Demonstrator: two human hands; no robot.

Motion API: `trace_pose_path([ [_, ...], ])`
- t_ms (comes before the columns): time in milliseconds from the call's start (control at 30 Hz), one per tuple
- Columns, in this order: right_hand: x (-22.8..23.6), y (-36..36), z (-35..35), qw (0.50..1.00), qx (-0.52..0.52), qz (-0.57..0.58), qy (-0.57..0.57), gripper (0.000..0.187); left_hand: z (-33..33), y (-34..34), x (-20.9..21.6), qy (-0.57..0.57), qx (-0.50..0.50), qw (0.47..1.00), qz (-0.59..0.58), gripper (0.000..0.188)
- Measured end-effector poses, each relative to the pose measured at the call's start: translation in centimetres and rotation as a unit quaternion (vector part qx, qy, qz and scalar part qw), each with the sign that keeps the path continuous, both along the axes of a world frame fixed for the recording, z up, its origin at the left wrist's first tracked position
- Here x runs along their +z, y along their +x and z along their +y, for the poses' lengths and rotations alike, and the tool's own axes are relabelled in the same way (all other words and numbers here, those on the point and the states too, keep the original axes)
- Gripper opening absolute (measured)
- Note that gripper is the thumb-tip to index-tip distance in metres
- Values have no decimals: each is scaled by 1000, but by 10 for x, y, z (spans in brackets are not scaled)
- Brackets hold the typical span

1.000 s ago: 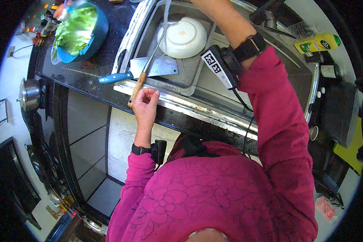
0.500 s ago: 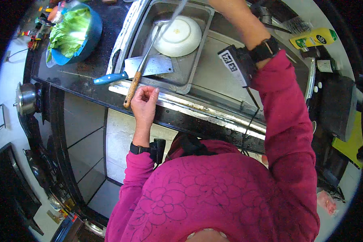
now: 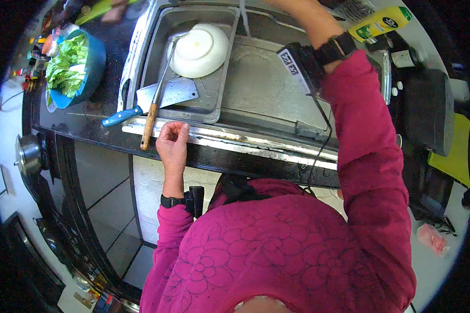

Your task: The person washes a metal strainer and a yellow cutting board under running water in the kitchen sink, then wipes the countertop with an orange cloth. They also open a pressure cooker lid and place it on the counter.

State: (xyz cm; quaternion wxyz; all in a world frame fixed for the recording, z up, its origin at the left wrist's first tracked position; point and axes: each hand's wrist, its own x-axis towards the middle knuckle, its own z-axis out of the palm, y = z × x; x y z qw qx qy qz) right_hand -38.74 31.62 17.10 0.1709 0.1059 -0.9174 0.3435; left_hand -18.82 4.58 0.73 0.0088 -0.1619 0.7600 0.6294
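My left hand (image 3: 173, 140) rests at the counter's front edge, its fingers curled toward the thumb with nothing seen in them. Just left of it is the wooden grip of a long metal-shafted utensil (image 3: 150, 121), which lies across the blade of a blue-handled cleaver (image 3: 176, 93). Both lie over the front left of a steel sink basin (image 3: 212, 112). An upturned white dish (image 3: 199, 50) sits in that basin. My right hand (image 3: 292, 6) reaches past the upper edge, so its fingers are hidden. Near it a pale upright streak (image 3: 245, 20) shows, water or a spout, I cannot tell.
At the left a blue basin (image 3: 96, 65) holds leafy lettuce (image 3: 68, 67). A flat steel drainboard (image 3: 266, 78) adjoins the sink basin. A yellow bottle (image 3: 381, 23) and a dark jar (image 3: 405, 57) stand at the back right. A cable (image 3: 326, 125) hangs from my right wrist device.
The view has shifted, so the sink things appear farther left. The pale streak has moved from above the dish to its right. My left hand stays by the wooden grip.
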Motion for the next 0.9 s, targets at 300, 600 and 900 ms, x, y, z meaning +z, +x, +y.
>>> trace_pose_path([
  [300,-7,-26,-11,998,-31,48,-12,40,9,4,0,-24,-22,999,3,9],
  [600,-6,-30,-19,999,-38,36,-7,43,0,8,-2,-7,-3,1000,-2,9],
  [900,-4,-20,-20,999,1,8,-39,48,4,8,-3,-26,-25,999,-4,10],
])
